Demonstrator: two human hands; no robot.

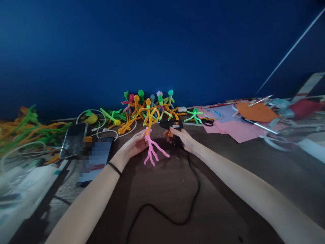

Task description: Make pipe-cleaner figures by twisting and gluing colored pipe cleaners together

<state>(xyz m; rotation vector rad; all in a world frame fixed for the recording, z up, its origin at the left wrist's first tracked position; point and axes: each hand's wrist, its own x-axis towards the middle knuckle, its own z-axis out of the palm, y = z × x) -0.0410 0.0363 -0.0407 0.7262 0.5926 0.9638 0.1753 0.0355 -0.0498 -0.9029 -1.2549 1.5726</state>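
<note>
My left hand (138,144) is closed, pinching a pipe-cleaner figure (151,149) at its middle. Pink fuzzy strands hang from it with spread ends, and an orange pipe cleaner (152,118) loops up from the top. Just to the right, my right hand (183,137) grips a black glue gun (165,124) with a small white label. Its black cord (194,200) curls down the table towards me. The glue gun is close to the pink figure; whether they touch cannot be made out.
Several colourful pipe-cleaner figures (136,101) stand along the blue wall. A green one (195,116) and black-handled scissors (207,122) lie right of them. Two phones, one dark (73,140) and one lit (98,159), lie left. Pink paper (241,130) and orange paper (256,112) cover the right.
</note>
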